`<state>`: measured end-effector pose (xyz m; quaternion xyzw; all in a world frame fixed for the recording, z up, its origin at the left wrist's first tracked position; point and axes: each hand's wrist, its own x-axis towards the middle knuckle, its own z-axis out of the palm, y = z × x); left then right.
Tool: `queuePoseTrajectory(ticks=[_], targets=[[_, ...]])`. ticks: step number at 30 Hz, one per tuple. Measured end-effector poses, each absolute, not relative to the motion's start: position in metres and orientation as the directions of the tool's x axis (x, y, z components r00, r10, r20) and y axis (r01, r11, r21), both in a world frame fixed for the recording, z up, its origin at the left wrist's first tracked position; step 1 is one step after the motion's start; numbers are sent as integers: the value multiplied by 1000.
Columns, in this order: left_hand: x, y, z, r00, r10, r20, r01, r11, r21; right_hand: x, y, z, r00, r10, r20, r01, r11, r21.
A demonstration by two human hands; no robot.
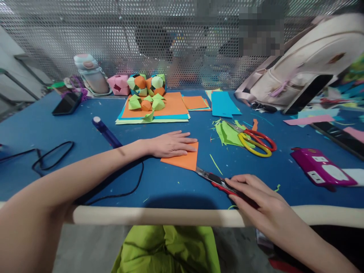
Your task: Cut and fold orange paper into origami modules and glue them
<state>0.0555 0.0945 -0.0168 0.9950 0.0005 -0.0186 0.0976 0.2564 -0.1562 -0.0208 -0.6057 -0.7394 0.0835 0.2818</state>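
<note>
1. The blue desk [76,129] is being seen from its pale near edge, with everything below being borne on its top.
2. The pale bag [307,57] is being propped at the far right, with a perforated metal screen [184,49] being seen behind.
3. The paper stack [173,104] is being topped by an orange sheet, on which small folded pieces [157,102] are being carried.
4. The bottle [95,77] is being stood upright at the far left.
5. The left hand [172,145] is being laid flat, fingers stretched out, nothing being grasped.
6. The right hand [256,193] is being closed around the knife.
7. The purple device [318,167] is being rested on the right.
8. The scissors [247,133] are being partly laid over green scraps [227,134].
9. The orange paper [184,161] is being pressed to the desk beneath the left hand, near the middle.
10. The knife [214,179] is being held with its blade at the paper's near right corner; whether the tip is being slid underneath cannot be told.
11. A green strip [216,163] is being left bare between knife and scissors.
</note>
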Motion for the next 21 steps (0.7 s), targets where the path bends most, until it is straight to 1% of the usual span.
queuePoseTrajectory(ticks=[5, 10, 16, 21], targets=[[55, 95, -17, 999, 13, -32, 20, -974, 227, 251, -155, -18, -95, 934, 345, 847, 258, -465], [55, 94, -17, 999, 9, -43, 17, -980, 199, 247, -155, -18, -73, 938, 339, 856, 234, -461], [55, 94, -17, 997, 26, -71, 39, -980, 195, 238, -161, -17, -72, 936, 345, 860, 233, -454], [56, 93, -15, 996, 35, -86, 52, -980, 194, 227, -164, -18, -46, 915, 400, 869, 234, -435]])
